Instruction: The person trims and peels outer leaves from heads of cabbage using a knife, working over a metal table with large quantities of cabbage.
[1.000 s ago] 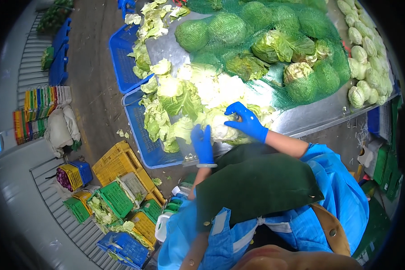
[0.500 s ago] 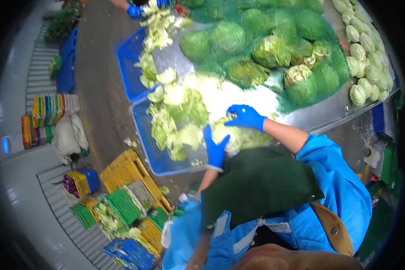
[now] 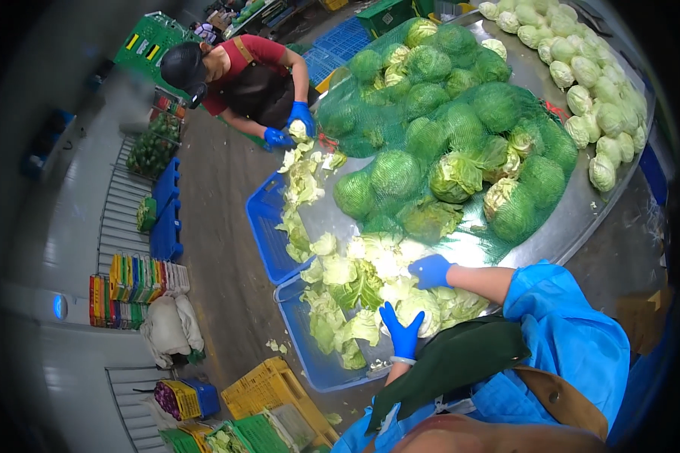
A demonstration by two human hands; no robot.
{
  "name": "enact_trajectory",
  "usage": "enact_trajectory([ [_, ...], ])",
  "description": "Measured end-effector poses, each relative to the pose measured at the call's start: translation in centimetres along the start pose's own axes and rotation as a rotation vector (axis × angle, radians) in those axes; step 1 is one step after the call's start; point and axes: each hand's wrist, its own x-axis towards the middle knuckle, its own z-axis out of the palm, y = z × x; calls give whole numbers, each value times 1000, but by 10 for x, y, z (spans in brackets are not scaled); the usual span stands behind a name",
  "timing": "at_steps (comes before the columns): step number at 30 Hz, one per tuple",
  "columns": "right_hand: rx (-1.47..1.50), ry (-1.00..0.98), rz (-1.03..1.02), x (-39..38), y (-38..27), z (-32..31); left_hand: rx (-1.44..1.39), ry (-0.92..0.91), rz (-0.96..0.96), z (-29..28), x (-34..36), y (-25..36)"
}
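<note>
Both my hands wear blue gloves at the near edge of a metal table (image 3: 582,219). My left hand (image 3: 402,332) cups a pale cabbage head (image 3: 428,308) from below, fingers spread against it. My right hand (image 3: 431,270) is curled over the leaves at the top of that head. Loose green outer leaves (image 3: 340,294) lie heaped to the left of my hands and spill into a blue crate (image 3: 317,362) beneath the table edge.
Green net sacks of cabbages (image 3: 446,151) fill the table's middle, with trimmed pale heads (image 3: 589,90) at the far right. A co-worker (image 3: 257,75) in blue gloves trims at the far left end above a second blue crate (image 3: 268,226). Yellow crates (image 3: 268,389) and a roller conveyor (image 3: 121,219) stand on the floor.
The view has swung so the co-worker and more of the table show. My two hands have drawn closer together on the cabbage head at the leaf pile.
</note>
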Motion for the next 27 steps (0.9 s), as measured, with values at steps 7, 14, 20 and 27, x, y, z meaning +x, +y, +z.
enact_trajectory([
  [7, 49, 132, 175, -4, -3, 15, -559, 16, -370, -23, -20, -51],
  [14, 92, 63, 195, 0, 3, -14, -1102, -172, -663, -59, -28, -85],
  [20, -10, 616, 116, -8, 7, -79, -1438, -69, -467, -65, -6, 5],
  [27, -55, 51, -516, -31, -117, -83, -1538, -223, -659, -60, 48, -5],
])
